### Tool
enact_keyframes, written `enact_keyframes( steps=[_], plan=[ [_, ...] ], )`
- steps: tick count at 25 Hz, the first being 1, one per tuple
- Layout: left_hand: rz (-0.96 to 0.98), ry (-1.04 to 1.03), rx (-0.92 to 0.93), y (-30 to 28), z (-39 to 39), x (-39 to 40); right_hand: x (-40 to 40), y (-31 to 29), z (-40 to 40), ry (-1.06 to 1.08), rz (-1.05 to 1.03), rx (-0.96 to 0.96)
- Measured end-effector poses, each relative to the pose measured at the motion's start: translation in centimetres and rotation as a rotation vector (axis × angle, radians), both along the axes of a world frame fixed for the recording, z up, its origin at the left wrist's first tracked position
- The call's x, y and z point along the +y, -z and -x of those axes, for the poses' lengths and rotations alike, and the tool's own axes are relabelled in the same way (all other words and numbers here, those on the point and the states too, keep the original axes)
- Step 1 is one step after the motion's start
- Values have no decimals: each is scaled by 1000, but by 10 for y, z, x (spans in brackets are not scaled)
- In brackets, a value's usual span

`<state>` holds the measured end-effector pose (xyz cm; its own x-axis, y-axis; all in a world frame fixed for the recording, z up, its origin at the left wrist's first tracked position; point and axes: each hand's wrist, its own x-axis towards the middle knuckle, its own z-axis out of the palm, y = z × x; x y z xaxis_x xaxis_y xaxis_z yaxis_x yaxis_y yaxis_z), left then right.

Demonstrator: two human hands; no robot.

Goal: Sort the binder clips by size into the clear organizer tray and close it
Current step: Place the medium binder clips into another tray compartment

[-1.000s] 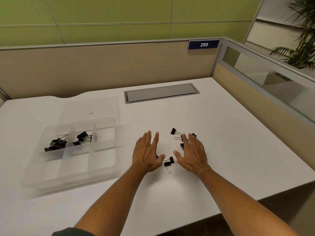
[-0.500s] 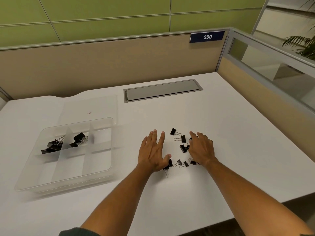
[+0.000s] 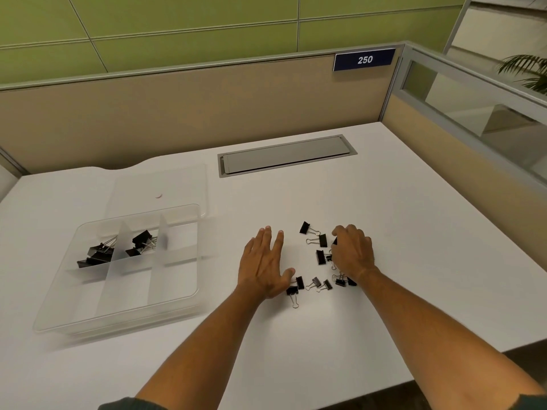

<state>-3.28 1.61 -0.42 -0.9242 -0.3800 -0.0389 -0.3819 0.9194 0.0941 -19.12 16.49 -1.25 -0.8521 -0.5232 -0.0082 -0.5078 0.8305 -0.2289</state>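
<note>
1. Since the earlier frames, the right hand (image 3: 352, 252) has curled its fingers down over the loose pile, where before they lay flatter, and the camera has tipped slightly. The left hand (image 3: 264, 265) has barely shifted.
2. Head view, hands: the left hand lies flat on the white desk (image 3: 414, 232), fingers straight and spread, its thumb beside a small clip (image 3: 299, 282); it seems placed to fence the pile in. The right hand's fingers are bent over a black clip near its fingertips, apparently to pinch it, but whether they have actually closed on it I cannot tell.
3. Head view, loose binder clips (image 3: 321, 257): about ten lie scattered on the desk between and around the two hands, mixed in size, still unsorted.
4. Head view, containers: the clear organizer tray (image 3: 183, 294) sits well left of the hands, open. Its far-left compartment holds the large clips (image 3: 97, 253); the far-middle one holds a few medium clips (image 3: 142, 242). The other compartments look empty.
5. The tray's clear lid (image 3: 165, 184) lies flat just behind it, so closing comes last.
</note>
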Motion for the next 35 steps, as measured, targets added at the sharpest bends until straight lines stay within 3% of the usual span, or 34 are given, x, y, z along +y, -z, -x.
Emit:
enact_keyframes(
  steps=[14,35],
  plan=[
    [108,-64,129,-35,-44,-57,-65,-39,-67,-265,401,-4],
    [87,-350,130,-27,-212,-246,-275,-37,-207,-487,465,-81]
  ],
)
